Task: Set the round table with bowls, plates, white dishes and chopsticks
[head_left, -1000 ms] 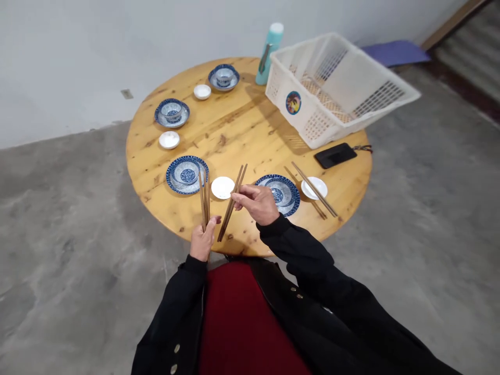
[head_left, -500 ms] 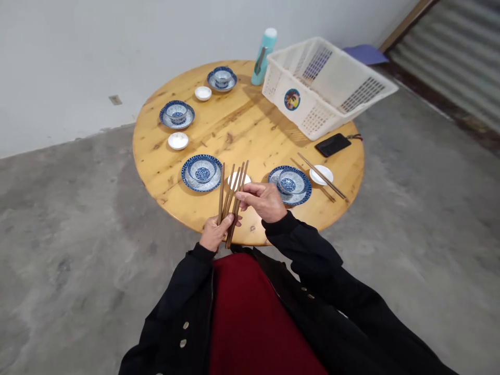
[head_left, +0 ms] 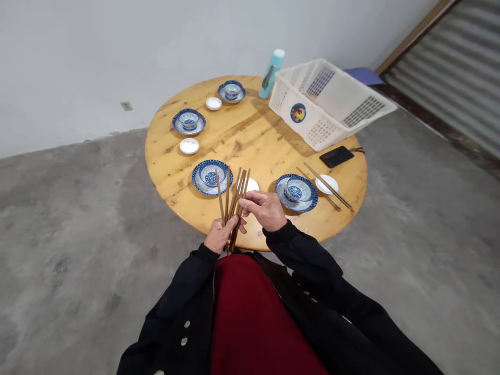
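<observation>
My left hand [head_left: 219, 237] is closed round the lower ends of several brown chopsticks [head_left: 233, 195] that fan upward over the near edge of the round wooden table [head_left: 253, 130]. My right hand [head_left: 263, 209] pinches the rightmost chopsticks of the same bunch. Just beyond the sticks sit a blue patterned bowl on a plate [head_left: 211, 176] and a small white dish [head_left: 251, 185]. To the right stands another blue bowl on a plate [head_left: 297, 191], with a white dish [head_left: 326, 183] and a pair of chopsticks [head_left: 327, 185] lying across it.
Two more blue bowl-and-plate sets [head_left: 189, 121] [head_left: 232, 91] with white dishes [head_left: 189, 146] [head_left: 213, 103] line the far left rim. A white plastic basket [head_left: 328, 101], a teal bottle [head_left: 272, 73] and a black phone [head_left: 336, 155] occupy the right side. Concrete floor surrounds the table.
The two bunches of chopsticks, held apart a second ago, have come together into one fan held by both hands. The view has drawn back a little from the table.
</observation>
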